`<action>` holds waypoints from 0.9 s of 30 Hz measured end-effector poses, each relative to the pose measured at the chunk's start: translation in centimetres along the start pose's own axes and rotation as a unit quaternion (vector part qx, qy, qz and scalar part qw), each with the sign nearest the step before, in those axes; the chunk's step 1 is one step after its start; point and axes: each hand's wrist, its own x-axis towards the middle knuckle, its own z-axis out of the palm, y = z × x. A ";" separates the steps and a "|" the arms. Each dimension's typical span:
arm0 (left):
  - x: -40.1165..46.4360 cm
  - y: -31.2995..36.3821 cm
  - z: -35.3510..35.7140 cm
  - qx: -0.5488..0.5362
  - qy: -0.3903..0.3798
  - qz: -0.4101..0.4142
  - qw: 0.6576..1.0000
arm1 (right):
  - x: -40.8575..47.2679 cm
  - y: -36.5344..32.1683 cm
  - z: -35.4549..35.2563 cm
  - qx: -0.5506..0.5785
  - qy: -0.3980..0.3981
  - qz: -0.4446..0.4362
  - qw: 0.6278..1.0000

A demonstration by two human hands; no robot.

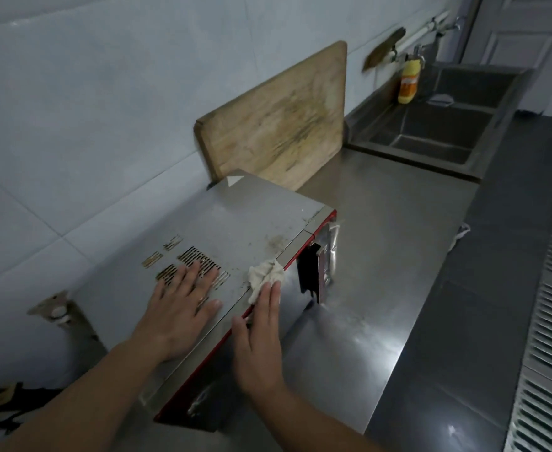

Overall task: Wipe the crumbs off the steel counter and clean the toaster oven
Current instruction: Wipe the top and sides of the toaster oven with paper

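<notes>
Both hands work on the toaster oven, which stands on the steel counter. The left hand lies flat, steadying its top; the right hand, fingers straight, presses a crumpled rag at the front edge. Better to push firmly toward the brown stain.

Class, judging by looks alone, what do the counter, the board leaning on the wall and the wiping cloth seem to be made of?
Counter: probably stainless steel, brushed grey with soft reflections. Board: wood, pale, unvarnished, with visible grain and dark stains. Cloth: soft woven fabric, off-white and crumpled into folds under the right hand.
</notes>
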 end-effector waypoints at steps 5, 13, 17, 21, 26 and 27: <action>0.3 0.4 -0.9 0.076 0.019 0.072 0.994 | 1.1 -0.6 1.5 0.070 0.051 0.062 0.994; 5.0 7.0 -1.1 0.019 0.013 0.108 0.994 | 10.6 2.0 -2.7 0.365 0.145 0.299 0.870; 7.9 8.2 -1.3 0.011 0.015 0.104 0.994 | 12.5 2.6 -3.0 0.402 0.135 0.313 0.850; 10.5 9.1 -2.1 0.007 0.024 0.091 0.995 | 9.5 6.0 -0.2 0.381 0.130 0.271 0.874; 14.3 11.9 -3.1 -0.016 0.020 0.043 0.999 | 3.7 4.6 0.5 0.359 0.076 0.298 0.881; 14.9 12.5 -3.2 -0.021 0.024 0.033 0.999 | 3.7 4.8 0.2 0.363 0.087 0.301 0.877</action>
